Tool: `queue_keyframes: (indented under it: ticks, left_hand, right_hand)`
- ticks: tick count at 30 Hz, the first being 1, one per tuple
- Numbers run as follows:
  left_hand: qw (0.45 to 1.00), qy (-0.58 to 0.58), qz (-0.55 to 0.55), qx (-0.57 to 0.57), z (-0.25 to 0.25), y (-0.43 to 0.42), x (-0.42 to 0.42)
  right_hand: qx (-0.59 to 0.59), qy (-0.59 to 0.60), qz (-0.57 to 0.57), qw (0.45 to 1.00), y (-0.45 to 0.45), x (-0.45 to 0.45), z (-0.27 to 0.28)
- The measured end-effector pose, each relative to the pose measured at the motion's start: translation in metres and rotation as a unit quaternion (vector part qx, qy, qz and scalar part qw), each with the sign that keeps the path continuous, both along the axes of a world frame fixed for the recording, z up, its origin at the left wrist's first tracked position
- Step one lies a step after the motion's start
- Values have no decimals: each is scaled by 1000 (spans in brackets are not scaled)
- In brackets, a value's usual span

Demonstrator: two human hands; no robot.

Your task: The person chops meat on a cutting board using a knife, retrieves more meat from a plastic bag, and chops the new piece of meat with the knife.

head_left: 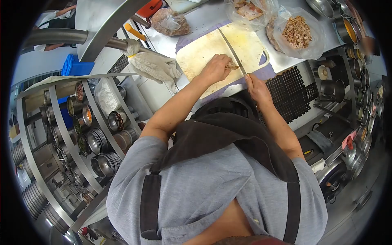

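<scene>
A pale cutting board (200,51) with a handle slot lies on a purple cloth (267,74) on the steel counter. My right hand (258,89) is closed around the handle of a long knife (231,48), whose blade points away across the board. Just left of the blade, my left hand (215,69) has its fingers curled over a small brownish piece of meat (233,65), pressing it to the board. Part of that piece is hidden under the fingers. Beyond the board sits an open plastic bag of diced meat (297,33), beside another bag with larger meat pieces (248,11).
A tied bag of ground-looking food (170,22) stands at the back left. A towel (153,64) hangs by the counter's left edge. Shelves with metal bowls (97,141) are at the left; pots (332,90) stand at the right. Another person's arm (55,46) shows at upper left.
</scene>
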State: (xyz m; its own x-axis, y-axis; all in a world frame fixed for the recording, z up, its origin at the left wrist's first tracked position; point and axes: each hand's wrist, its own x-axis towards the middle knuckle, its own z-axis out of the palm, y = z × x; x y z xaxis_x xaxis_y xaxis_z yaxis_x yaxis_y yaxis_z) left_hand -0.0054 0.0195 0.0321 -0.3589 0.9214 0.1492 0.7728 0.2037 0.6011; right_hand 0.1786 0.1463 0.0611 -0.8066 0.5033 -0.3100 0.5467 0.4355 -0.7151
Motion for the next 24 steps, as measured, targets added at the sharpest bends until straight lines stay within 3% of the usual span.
queue_keyframes:
  ticks: [18, 24]
  left_hand:
    - [999, -30, 10, 25, 1, -2, -1]
    - [998, -38, -35, 33, -10, 1, -6]
  right_hand:
    - [-28, -11, -21, 999, -5, -24, -14]
    - [-26, -30, -13, 999, -3, -15, -3]
